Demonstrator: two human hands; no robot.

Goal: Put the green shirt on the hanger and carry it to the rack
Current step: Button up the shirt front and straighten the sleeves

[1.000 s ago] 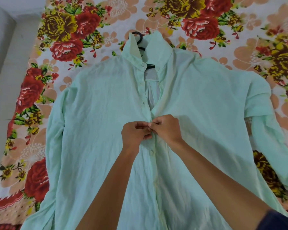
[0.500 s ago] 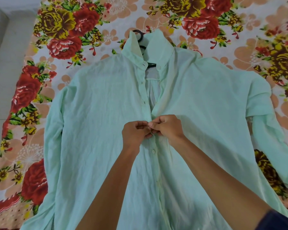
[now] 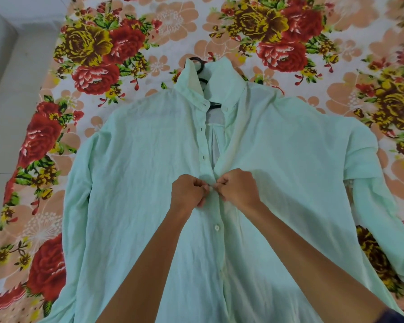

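Green shirt (image 3: pixel 138 183) lies flat on the floral bed (image 3: pixel 301 26), black hanger (image 3: pixel 200 64) inside the collar. Left hand (image 3: pixel 188 191) & right hand (image 3: pixel 239 188) each pinch a placket edge mid-chest, doing a button. Risk: thin fabric slips from the grip, button misses its hole; tugging could shift the hanger.

1. 1 green shirt (image 3: pixel 135 173), spread flat across the middle.
2. 1 black hanger (image 3: pixel 199 64), hook showing at 12 o'clock from the collar.
3. 2 hands: left hand (image 3: pixel 189 191) and right hand (image 3: pixel 238 188), both pinching the placket.
4. 1 floral bedsheet (image 3: pixel 86 66) under everything.
5. 1 fastened button (image 3: pixel 217 228), at 6 o'clock from the hands.
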